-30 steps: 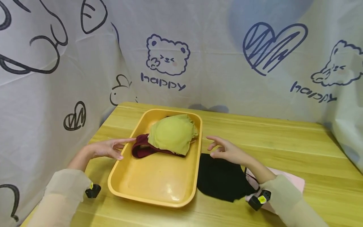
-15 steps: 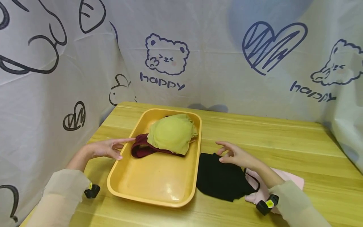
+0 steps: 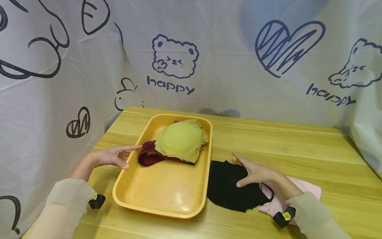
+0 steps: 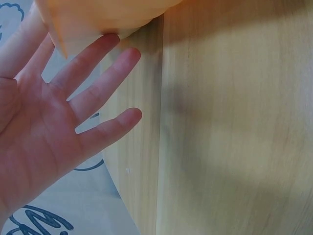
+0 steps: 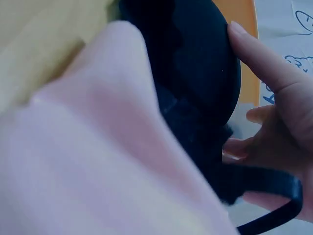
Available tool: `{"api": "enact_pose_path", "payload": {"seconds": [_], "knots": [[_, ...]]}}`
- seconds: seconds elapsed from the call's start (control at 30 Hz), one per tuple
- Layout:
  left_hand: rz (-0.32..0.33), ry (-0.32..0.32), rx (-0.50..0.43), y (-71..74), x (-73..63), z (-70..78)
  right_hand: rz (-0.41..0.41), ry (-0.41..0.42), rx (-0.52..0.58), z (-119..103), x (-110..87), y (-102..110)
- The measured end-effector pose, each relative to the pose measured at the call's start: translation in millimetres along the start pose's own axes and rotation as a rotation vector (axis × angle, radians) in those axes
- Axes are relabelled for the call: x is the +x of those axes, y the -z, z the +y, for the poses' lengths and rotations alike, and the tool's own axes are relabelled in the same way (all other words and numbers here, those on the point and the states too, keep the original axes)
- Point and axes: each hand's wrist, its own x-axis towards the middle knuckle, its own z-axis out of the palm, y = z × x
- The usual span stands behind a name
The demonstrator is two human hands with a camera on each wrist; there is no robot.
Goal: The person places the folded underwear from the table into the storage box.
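Right hand [image 3: 258, 174]: fingers and thumb spread over the black bra [image 3: 225, 186], nothing gripped; thumb sits at the cup edge in the right wrist view, contact can't be told. Left hand [image 3: 110, 156]: released, fingers mostly straight, index and thumb on the tray [image 3: 158, 189] at its left rim, the others splayed outside the wall.

Nearest is the pink piece [image 3: 304, 187], flat, partly hidden under the right forearm. Black bra lies on the table [image 3: 268, 139] just beside the tray's right wall, its strap [image 5: 264, 179] looping out next to the pink piece.

Handling, as judged: get fingertips under the cup edge, thumb on top, and take both layers, since a pinch on one layer would likely let it unfold. Watch the strap; it could snag the wrist or drag pink along. Lift straight up so the edge doesn't catch the rim. Light left-hand pressure should be enough to steady the tray.

Tray's near half is bare; farther in lie the maroon piece [image 3: 147, 147] and, overlapping it, the green piece [image 3: 179, 139]. Best not to nudge those. Behind: white sheet [image 3: 221, 66] with drawings.
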Motion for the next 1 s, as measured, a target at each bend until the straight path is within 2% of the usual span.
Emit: {"api": "enact_pose_path", "payload": {"seconds": [0.17, 0.57, 0.77, 1.0], "knots": [[0.002, -0.006, 0.001, -0.1, -1.1, 0.1, -0.033, -0.037, -0.020, -5, -0.8, 0], [-0.001, -0.009, 0.008, -1.2, -1.1, 0.7, -0.002, -0.077, 0.001, -6, 4.6, -2], [0.001, -0.011, 0.002, -1.0, -0.1, -0.3, -0.034, -0.069, 0.045, -5, 7.6, -6], [0.003, -0.003, -0.006, -1.3, 0.1, 0.2, 0.001, -0.034, 0.105, -6, 6.6, -11]]}}
